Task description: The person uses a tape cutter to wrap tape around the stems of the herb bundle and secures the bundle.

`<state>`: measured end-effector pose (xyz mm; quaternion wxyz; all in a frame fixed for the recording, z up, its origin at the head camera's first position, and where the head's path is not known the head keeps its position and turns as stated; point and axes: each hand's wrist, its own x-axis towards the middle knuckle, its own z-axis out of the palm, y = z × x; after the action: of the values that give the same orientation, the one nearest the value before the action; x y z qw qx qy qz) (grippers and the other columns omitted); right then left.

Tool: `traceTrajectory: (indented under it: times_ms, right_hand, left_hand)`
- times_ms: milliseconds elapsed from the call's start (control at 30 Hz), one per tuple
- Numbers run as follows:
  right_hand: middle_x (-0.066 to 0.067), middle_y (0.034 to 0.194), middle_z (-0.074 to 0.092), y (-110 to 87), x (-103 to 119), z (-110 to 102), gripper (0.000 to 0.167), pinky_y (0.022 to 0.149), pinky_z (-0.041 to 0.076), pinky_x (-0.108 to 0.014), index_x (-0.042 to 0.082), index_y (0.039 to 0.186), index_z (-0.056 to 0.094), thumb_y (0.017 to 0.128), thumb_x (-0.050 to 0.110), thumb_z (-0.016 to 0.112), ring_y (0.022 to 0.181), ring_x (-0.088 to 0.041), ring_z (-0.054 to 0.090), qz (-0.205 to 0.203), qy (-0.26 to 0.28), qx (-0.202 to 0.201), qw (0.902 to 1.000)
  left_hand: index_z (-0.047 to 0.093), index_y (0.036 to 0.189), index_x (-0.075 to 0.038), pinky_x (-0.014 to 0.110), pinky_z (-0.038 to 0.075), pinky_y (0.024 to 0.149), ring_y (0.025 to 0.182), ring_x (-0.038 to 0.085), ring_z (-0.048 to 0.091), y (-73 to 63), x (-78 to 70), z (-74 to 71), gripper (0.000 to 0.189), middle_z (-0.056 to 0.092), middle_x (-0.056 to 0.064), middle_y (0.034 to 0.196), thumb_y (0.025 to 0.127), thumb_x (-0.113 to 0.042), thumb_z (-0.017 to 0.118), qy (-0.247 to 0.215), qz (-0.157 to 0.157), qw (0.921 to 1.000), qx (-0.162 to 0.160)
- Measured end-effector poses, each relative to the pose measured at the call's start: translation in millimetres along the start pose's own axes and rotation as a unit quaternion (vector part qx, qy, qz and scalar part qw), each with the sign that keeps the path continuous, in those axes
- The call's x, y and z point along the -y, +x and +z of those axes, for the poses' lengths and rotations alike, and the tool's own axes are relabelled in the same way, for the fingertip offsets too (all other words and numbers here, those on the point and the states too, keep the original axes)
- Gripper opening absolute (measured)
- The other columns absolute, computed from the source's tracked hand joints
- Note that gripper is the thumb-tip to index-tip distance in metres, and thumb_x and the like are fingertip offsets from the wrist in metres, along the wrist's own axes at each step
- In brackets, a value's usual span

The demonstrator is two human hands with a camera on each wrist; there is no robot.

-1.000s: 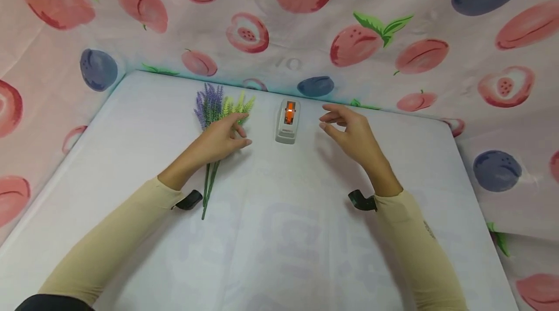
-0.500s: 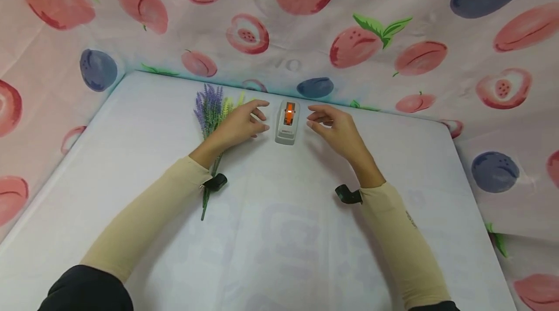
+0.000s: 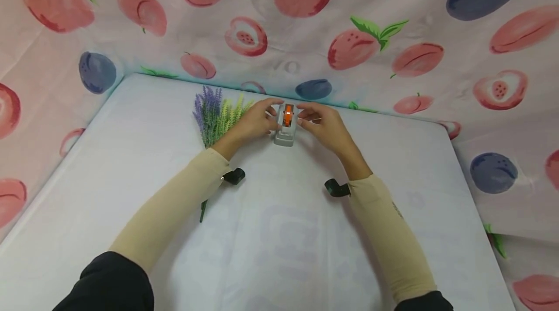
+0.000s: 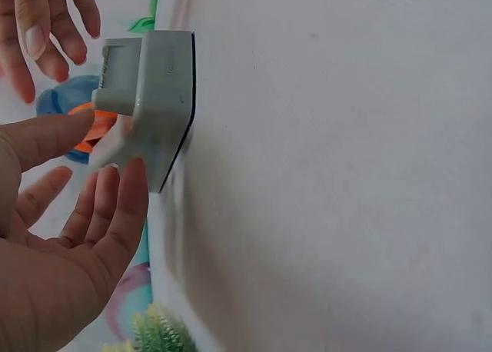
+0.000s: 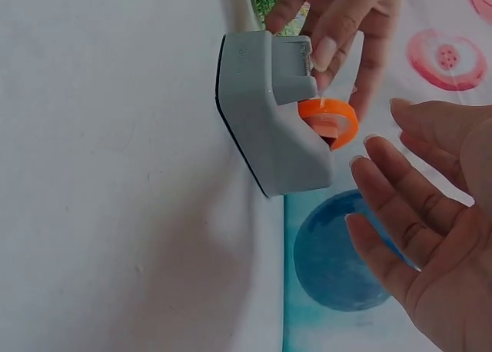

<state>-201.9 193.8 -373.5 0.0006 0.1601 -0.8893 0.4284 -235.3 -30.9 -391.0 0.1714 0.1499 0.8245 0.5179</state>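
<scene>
Tape dispenser (image 3: 285, 137), grey: upright on the white tabletop (image 3: 271, 253), toward its 12 o'clock edge. Orange tape roll (image 3: 288, 115) seated in its far half. Directions below are from the dispenser, head view.

Left hand (image 3: 256, 119), bare: at 9 o'clock, thumb and fingers apart and gently bent, tips right by the dispenser's side; contact cannot be told.

Right hand (image 3: 324, 126), bare: at 3 o'clock, thumb and fingers likewise apart, tips just beside the dispenser, a gap visible in the right wrist view.

Artificial flowers, two sorts: purple sprigs (image 3: 207, 109) and yellow-green sprigs (image 3: 229, 116), lying at 9 o'clock beyond the left hand; stems pass beneath the left forearm toward 8 o'clock.

Sleeves, beige: left sleeve (image 3: 170, 209) at 7 o'clock, right sleeve (image 3: 388, 238) at 5.

Backdrop (image 3: 279, 68), printed with peaches and blue fruit: at 12 o'clock, behind the table edge.
</scene>
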Motion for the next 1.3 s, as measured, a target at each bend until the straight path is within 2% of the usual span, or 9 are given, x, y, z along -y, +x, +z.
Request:
traceTrajectory:
  times_ms: [233, 467, 600, 867, 1033, 1167, 1300]
  right_hand:
    - [-0.018, 0.114, 0.071, 4.8, -0.1, 5.3, 0.040, 0.099, 0.052, -0.046, 0.005, 0.134, 0.064, 0.095, 0.010, 0.072, 0.106, -0.029, 0.068, -0.021, 0.002, 0.003, 0.9998]
    - [-0.013, 0.114, 0.070, 9.6, -0.1, 9.2, 0.040, 0.098, 0.053, -0.041, 0.007, 0.134, 0.065, 0.096, 0.013, 0.072, 0.106, -0.026, 0.068, -0.024, -0.010, 0.006, 0.9996]
    - [-0.012, 0.112, 0.070, 11.5, 1.0, 10.7, 0.038, 0.098, 0.053, -0.041, 0.006, 0.133, 0.066, 0.096, 0.010, 0.072, 0.105, -0.026, 0.068, -0.024, -0.010, 0.005, 0.9996]
    - [-0.014, 0.113, 0.068, 18.4, 1.5, 16.4, 0.033, 0.095, 0.054, -0.040, 0.004, 0.128, 0.070, 0.095, 0.005, 0.070, 0.106, -0.027, 0.066, -0.025, -0.023, 0.012, 0.9994]
    - [-0.014, 0.112, 0.066, 24.2, 3.7, 20.4, 0.031, 0.093, 0.055, -0.038, 0.003, 0.125, 0.072, 0.094, 0.006, 0.072, 0.103, -0.025, 0.066, -0.033, -0.047, 0.013, 0.9983]
    - [-0.013, 0.108, 0.065, 28.6, 5.0, 23.0, 0.030, 0.089, 0.056, -0.038, 0.003, 0.123, 0.072, 0.094, 0.010, 0.074, 0.099, -0.026, 0.068, -0.031, -0.078, 0.010, 0.9964]
    - [-0.013, 0.106, 0.063, 31.8, 6.8, 24.7, 0.031, 0.085, 0.056, -0.038, 0.003, 0.124, 0.072, 0.094, 0.013, 0.074, 0.096, -0.026, 0.069, -0.014, -0.082, 0.009, 0.9965]
  left_hand:
    - [0.046, 0.153, -0.018, 0.047, 0.057, 0.081, 0.092, 0.030, 0.058, 10.5, 2.4, 2.1, 0.070, 0.051, 0.014, 0.121, 0.090, -0.004, 0.076, -0.035, -0.007, 0.9993, 0.013]
    - [0.054, 0.147, -0.016, 0.037, 0.055, 0.076, 0.103, 0.027, 0.053, 18.3, 3.6, 5.2, 0.067, 0.054, 0.014, 0.123, 0.086, -0.007, 0.081, -0.028, 0.011, 0.9994, 0.017]
    - [0.055, 0.144, -0.014, 0.033, 0.050, 0.072, 0.098, 0.025, 0.051, 19.3, 2.1, 7.3, 0.064, 0.053, 0.012, 0.116, 0.086, -0.006, 0.081, -0.034, 0.012, 0.9993, 0.012]
    - [0.056, 0.144, -0.017, 0.029, 0.045, 0.066, 0.081, 0.020, 0.046, 21.3, 3.7, 8.8, 0.066, 0.049, 0.012, 0.102, 0.085, -0.006, 0.083, -0.037, -0.017, 0.9992, 0.004]
    - [0.057, 0.142, -0.018, 0.030, 0.048, 0.065, 0.073, 0.018, 0.048, 22.1, 5.9, 9.2, 0.064, 0.047, 0.011, 0.100, 0.085, -0.005, 0.082, -0.079, -0.040, 0.9961, 0.008]
    - [0.057, 0.140, -0.018, 0.034, 0.050, 0.068, 0.072, 0.017, 0.047, 22.5, 6.9, 10.0, 0.061, 0.045, 0.010, 0.098, 0.085, -0.005, 0.082, -0.090, -0.040, 0.9951, 0.008]
    - [0.057, 0.139, -0.017, 0.035, 0.050, 0.070, 0.073, 0.018, 0.048, 22.1, 8.2, 9.8, 0.060, 0.047, 0.010, 0.098, 0.086, -0.005, 0.081, -0.095, -0.039, 0.9947, 0.008]
